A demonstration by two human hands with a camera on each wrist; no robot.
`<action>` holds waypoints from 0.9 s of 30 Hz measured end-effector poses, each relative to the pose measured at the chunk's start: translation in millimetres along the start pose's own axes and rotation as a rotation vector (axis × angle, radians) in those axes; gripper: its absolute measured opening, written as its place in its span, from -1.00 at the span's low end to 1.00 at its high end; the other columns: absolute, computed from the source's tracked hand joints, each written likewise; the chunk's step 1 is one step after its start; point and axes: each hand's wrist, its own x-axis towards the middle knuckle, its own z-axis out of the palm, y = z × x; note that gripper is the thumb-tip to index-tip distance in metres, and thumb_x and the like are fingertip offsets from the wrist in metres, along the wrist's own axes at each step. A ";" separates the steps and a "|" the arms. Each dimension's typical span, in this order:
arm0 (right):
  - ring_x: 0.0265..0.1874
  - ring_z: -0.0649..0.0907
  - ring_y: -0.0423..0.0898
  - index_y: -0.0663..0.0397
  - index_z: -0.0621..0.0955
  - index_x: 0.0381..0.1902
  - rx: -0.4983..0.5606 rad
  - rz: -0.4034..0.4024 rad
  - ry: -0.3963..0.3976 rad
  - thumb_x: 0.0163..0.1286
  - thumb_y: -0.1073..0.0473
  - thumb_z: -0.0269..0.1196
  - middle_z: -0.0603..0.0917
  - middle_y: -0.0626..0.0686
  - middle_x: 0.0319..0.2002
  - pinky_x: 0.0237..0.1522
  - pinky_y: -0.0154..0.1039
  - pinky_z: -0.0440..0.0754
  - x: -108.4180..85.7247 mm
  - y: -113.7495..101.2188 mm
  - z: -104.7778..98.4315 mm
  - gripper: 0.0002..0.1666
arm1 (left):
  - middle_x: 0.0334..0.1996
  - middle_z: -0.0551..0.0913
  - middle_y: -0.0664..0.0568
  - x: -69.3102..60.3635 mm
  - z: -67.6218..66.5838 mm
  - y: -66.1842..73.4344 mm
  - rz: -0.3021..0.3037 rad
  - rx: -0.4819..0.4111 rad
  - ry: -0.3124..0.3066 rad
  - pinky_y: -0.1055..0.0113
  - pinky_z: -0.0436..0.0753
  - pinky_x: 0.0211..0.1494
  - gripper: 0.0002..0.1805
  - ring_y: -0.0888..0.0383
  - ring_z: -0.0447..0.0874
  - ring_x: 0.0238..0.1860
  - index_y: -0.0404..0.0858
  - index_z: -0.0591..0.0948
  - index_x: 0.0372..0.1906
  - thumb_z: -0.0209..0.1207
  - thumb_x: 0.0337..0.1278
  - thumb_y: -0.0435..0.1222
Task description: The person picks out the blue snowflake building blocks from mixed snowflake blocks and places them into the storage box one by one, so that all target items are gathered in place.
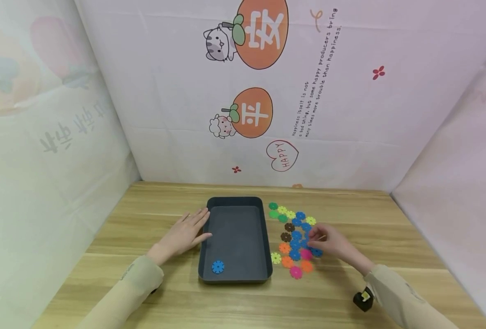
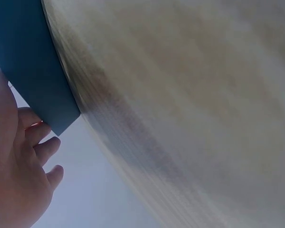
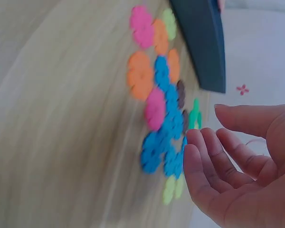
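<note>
A dark grey rectangular tray [image 1: 235,242] lies on the wooden table, with one blue notched disc [image 1: 218,267] in its near left corner. The left hand [image 1: 184,234] rests on the tray's left rim, fingers extended; in the left wrist view the hand [image 2: 23,166] is beside the tray wall [image 2: 33,61]. Over the pile of coloured discs right of the tray, the right hand [image 1: 329,242] hovers with fingers bent. The right wrist view shows that hand [image 3: 242,166] with thumb and fingers apart and nothing visible between them, near blue discs [image 3: 152,152].
Around the right hand lie green [image 1: 273,214], yellow [image 1: 310,220], brown [image 1: 286,237], orange [image 1: 287,262] and pink discs [image 1: 296,273]. A printed white cloth [image 1: 177,105] hangs behind the table [image 1: 165,301] and at both sides. A black device [image 1: 363,299] is by the right sleeve.
</note>
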 end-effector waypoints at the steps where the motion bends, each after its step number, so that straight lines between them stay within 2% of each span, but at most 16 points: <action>1: -0.24 0.67 -0.10 0.35 0.59 -0.17 -0.008 -0.001 0.001 0.28 0.27 0.35 0.70 0.18 -0.24 -0.20 -0.36 0.69 -1.2 3.3 -1.1 -0.75 | 0.57 0.14 -0.14 -0.2 0.1 -0.1 -0.001 0.002 -0.002 -0.17 0.16 0.58 -0.18 -0.11 0.16 0.56 -0.28 0.15 0.55 -0.04 0.44 0.15; 9: -0.23 0.70 -0.01 0.37 0.59 -0.18 -0.038 0.028 0.003 0.21 0.30 0.40 0.71 0.22 -0.24 -0.25 -0.39 0.69 -9.0 21.0 -6.3 -0.71 | 0.56 0.15 -0.14 -0.3 0.4 -0.1 0.004 0.002 0.007 -0.18 0.16 0.57 -0.19 -0.11 0.18 0.55 -0.28 0.18 0.54 -0.03 0.43 0.14; 18: -0.34 0.60 -0.18 0.30 0.60 -0.24 -0.091 0.048 -0.015 0.15 0.26 0.44 0.70 0.11 -0.31 -0.36 -0.44 0.58 -12.6 26.2 -6.8 -0.71 | 0.55 0.16 -0.16 -0.5 -2.0 0.1 0.007 -0.001 0.001 -0.21 0.14 0.57 -0.20 -0.14 0.19 0.54 -0.30 0.20 0.53 0.00 0.43 0.12; 27: -0.39 0.53 -0.19 0.28 0.61 -0.24 -0.089 0.068 -0.030 0.10 0.20 0.49 0.66 0.08 -0.35 -0.42 -0.44 0.53 -12.2 30.1 -4.0 -0.65 | 0.55 0.17 -0.16 0.1 -2.8 0.5 0.010 0.018 -0.002 -0.20 0.16 0.57 -0.20 -0.14 0.19 0.54 -0.30 0.20 0.53 -0.02 0.43 0.13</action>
